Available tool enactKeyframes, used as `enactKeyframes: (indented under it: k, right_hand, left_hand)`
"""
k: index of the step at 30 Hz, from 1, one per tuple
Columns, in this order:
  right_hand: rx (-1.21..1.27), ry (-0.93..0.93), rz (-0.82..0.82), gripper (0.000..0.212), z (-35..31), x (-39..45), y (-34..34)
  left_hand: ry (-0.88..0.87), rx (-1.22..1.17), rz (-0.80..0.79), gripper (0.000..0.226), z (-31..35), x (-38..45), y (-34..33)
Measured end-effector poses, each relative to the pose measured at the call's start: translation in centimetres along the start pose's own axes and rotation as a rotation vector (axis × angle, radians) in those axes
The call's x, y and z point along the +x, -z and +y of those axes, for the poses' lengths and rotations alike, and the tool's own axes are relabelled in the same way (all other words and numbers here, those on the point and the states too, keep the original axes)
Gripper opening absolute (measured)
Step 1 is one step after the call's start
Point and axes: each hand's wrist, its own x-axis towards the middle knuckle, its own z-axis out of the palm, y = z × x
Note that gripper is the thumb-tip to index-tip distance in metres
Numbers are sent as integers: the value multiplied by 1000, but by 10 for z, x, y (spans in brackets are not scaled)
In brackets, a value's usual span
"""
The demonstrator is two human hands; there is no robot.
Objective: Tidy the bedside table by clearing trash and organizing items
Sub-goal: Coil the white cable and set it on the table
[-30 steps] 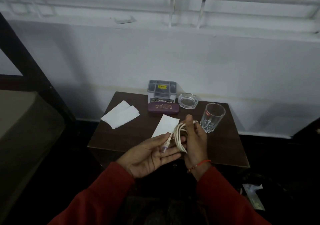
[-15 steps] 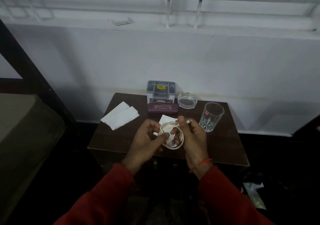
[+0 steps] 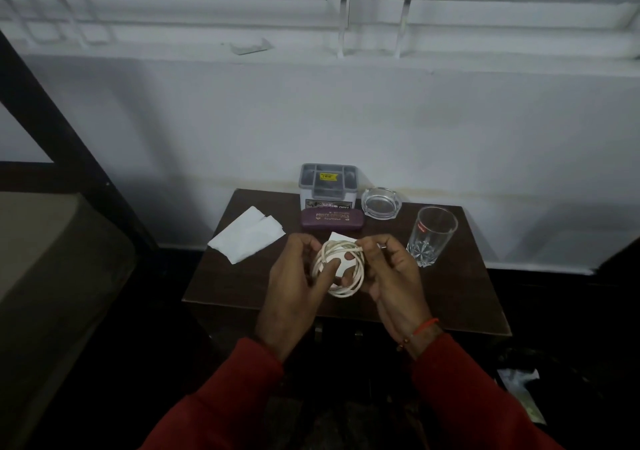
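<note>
Cable coil [image 3: 341, 269] held between both hands above the tabletop [image 3: 460, 293]. Left hand [image 3: 294, 276] fingers pinch its left rim; right hand [image 3: 391, 269] fingers pinch the top strand. Loop faces me.

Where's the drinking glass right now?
In the head view, the drinking glass stands upright on the table's right side, beside the right hand and just front-right of the ashtray.

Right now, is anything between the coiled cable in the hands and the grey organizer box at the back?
Yes. The maroon glasses case lies directly before the organizer box; both hands hold the white cable above a white paper.
</note>
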Motion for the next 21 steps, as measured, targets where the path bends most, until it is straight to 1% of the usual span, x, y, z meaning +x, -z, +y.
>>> enactKeyframes:
  k: [2, 4, 8, 11, 12, 15, 19, 21]
  right_hand:
    - [-17, 9, 8, 15, 0, 0, 0]
    - [-38, 19, 29, 19, -1, -1, 0]
    - [-6, 47, 189, 19, -1, 5, 5]
    - [-8, 11, 234, 34, 4, 6, 7]
    - [-1, -14, 236, 34, 6, 7, 6]
    - [49, -101, 198, 26, 10, 6, 4]
    - [82, -213, 86, 33, 12, 5, 2]
    - [95, -217, 80, 35, 12, 6, 1]
  left_hand:
    - [-33, 100, 13, 31, -3, 0, -1]
    - [-73, 153, -9, 23, -4, 0, 1]
    - [-37, 22, -228, 16, 5, -7, 2]
    - [-24, -29, -256, 14, 12, -10, 1]
    - [-22, -51, -254, 13, 13, -10, 0]
    - [-50, -44, -236, 12, 13, -12, -1]
    - [-77, 34, -222, 20, 4, -12, -2]
    - [-57, 61, -228, 26, 3, -12, -2]
